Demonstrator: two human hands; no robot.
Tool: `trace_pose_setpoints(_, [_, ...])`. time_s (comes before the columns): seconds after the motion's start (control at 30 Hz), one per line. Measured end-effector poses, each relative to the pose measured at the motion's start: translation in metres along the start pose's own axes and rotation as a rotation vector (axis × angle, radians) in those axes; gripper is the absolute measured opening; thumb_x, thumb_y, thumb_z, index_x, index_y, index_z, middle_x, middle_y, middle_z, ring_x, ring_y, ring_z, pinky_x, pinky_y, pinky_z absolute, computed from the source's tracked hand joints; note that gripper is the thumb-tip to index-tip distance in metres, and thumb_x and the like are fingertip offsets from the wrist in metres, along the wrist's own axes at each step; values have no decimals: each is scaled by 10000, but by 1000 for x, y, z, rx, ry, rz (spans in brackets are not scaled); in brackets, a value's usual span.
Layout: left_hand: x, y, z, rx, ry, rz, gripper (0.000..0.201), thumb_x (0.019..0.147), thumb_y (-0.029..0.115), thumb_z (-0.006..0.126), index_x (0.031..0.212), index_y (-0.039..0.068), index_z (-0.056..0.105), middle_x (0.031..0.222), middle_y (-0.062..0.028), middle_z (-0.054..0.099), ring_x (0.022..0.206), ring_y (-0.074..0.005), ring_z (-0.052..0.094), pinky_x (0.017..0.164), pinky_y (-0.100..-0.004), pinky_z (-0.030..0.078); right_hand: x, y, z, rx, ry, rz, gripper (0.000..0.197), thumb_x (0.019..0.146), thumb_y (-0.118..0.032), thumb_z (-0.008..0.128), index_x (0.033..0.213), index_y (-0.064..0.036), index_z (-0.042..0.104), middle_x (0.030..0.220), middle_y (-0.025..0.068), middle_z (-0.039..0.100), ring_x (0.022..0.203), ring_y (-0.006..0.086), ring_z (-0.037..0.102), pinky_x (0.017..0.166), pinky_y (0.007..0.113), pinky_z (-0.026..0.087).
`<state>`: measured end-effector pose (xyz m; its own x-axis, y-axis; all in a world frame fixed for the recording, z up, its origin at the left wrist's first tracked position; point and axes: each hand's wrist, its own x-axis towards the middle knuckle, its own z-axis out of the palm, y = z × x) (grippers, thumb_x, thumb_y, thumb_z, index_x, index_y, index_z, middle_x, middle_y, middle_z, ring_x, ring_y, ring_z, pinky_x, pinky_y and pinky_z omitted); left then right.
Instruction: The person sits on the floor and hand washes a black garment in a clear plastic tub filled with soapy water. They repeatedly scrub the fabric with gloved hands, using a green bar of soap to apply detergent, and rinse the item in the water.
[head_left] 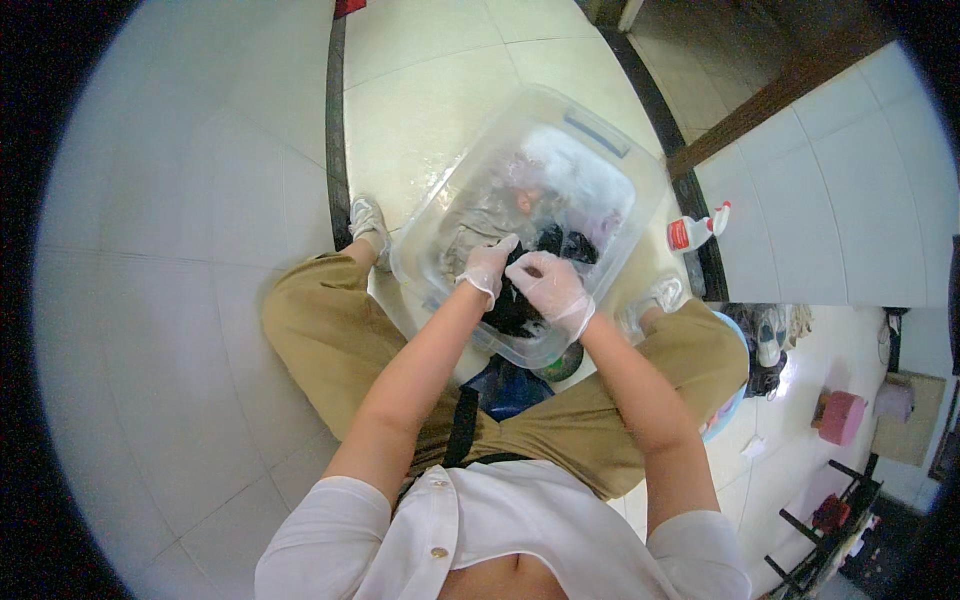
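Note:
A clear plastic tub (625, 235) stands on the floor between my legs, with wet laundry and white suds (575, 165) in it. My left hand (486, 272), in a thin translucent glove, is closed on a black cloth (512, 312) over the near part of the tub. Gloved the same way, my right hand (553, 292) pinches the cloth just beside it, thumb and fingers together. A grey-beige cloth (465, 240) lies left of my hands. Further dark fabric (568, 243) sits beyond my right hand. My palms hide part of the black cloth.
A white spray bottle (690, 233) with a red label stands right of the tub, near the tiled wall. Shoes (768, 340) sit behind my right knee, by a light blue basin (735, 405). A pink stool (842, 417) and a dark rack (830, 530) are farther right.

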<state>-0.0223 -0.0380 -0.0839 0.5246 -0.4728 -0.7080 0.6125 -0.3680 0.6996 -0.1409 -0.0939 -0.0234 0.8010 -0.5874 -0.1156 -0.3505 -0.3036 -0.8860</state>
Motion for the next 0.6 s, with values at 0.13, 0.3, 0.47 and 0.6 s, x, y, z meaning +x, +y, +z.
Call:
trace_pose_setpoints(0.13, [24,-9,-9,263,-60,49,343,784,271,652,905,-44,592,798,-116,628,717,-186,571,630,-338,456,-14,-35,8,-26,43,6,288,757,-329,661,834,-54,627,765,129,596,713,269,587,626,341,471])
trace_pose_setpoints(0.3, [51,-36,-34,-571,-346,-135,372,859,320,513,953,-40,519,810,-142,608,771,-244,587,720,-361,466,-4,-44,36,-304,125,-345,293,755,-319,649,914,-75,607,850,122,585,739,298,589,649,394,478])
trace_pose_setpoints(0.47, [-3,4,9,835,-56,364,611,735,446,649,1075,-47,531,974,-225,615,915,-334,588,795,-372,459,0,-4,39,-474,111,-301,201,810,-235,566,863,-46,606,865,155,591,728,338,593,621,420,472])
trace_pose_setpoints(0.6, [0,4,-3,448,-94,217,534,710,367,722,1011,-44,563,926,-152,628,853,-227,592,739,-319,460,-17,-37,51,-263,80,-522,149,828,-166,526,865,-39,596,826,155,597,741,331,593,649,411,476])
